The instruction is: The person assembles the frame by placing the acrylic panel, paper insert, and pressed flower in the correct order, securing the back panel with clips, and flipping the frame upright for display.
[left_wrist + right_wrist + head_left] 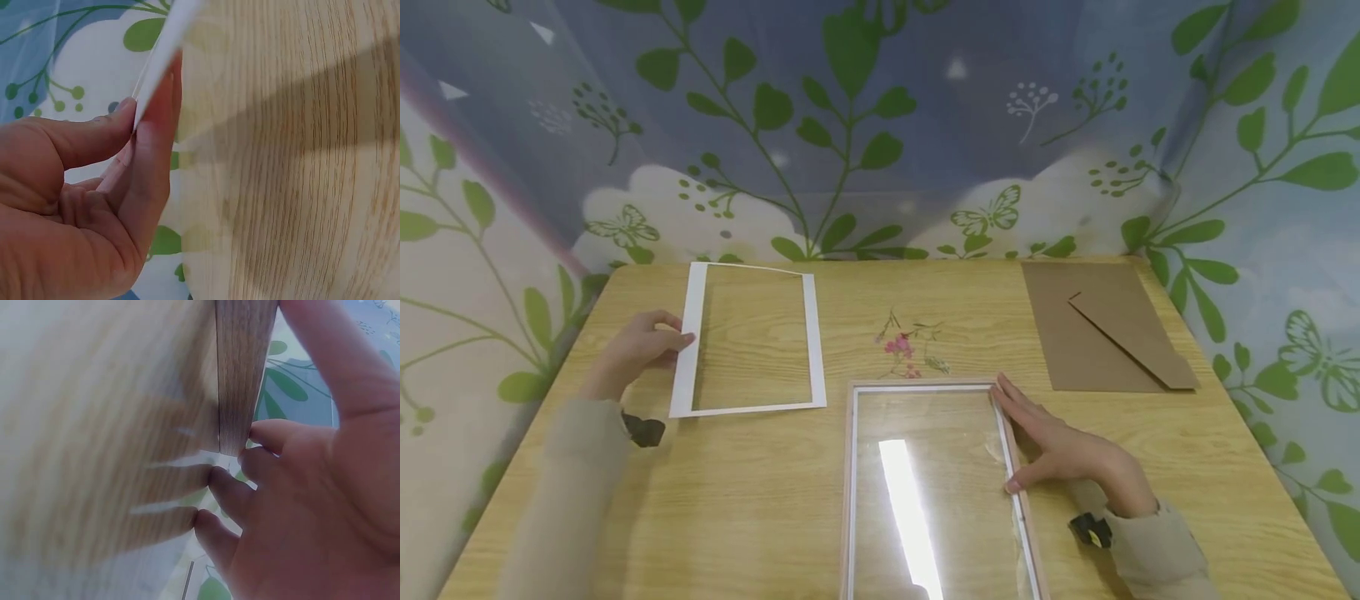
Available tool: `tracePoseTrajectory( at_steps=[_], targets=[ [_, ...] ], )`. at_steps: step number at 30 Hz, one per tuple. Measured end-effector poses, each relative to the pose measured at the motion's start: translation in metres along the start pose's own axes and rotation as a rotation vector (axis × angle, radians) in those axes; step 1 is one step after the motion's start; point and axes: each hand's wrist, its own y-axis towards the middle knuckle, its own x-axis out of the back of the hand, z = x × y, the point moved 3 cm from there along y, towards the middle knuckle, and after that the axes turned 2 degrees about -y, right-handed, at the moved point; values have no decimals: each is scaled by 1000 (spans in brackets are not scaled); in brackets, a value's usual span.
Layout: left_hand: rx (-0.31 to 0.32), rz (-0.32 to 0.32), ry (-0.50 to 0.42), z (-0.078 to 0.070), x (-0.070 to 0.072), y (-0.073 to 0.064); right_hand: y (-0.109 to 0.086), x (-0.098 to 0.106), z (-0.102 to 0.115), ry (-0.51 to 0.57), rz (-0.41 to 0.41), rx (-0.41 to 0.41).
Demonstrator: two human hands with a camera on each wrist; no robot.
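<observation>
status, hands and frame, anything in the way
Left hand pinching white mat. Right hand on right side of picture frame. Possible snag: flowers just beyond it.

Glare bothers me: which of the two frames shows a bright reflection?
The wood-edged frame touched by the right hand: a white streak crosses its clear pane. The white mat, pinched by the left hand, shows none.

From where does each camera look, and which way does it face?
Head: worn on the head, facing forward and down at the table; left hand, right hand and sleeves show.
Left wrist: on that wrist, facing the left hand pinching the white mat.
Right wrist: on that wrist, facing the right hand touching the wooden picture frame.
Shared: head and left wrist show that pinch.
</observation>
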Motion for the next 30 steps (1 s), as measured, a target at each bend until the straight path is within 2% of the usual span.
tracePoseTrajectory(
  at_steps=[8, 12, 16, 23, 30],
  targets=[
    [-51, 51, -178, -5, 0, -16, 0, 0, -2, -8, 2, -33],
    [-98, 81, -284, -11, -3, -25, 0, 0, -1, -11, -1, -29],
    [-133, 100, -345, -22, -9, -36, 0, 0, 0, -17, -1, -33],
    [-228, 197, -472, -42, -33, -53, 0, 1, 3, -10, 0, -18],
    [-289, 296, -463, -52, -65, -64, 0, 0, 3, -16, -2, -21]
  ],
)
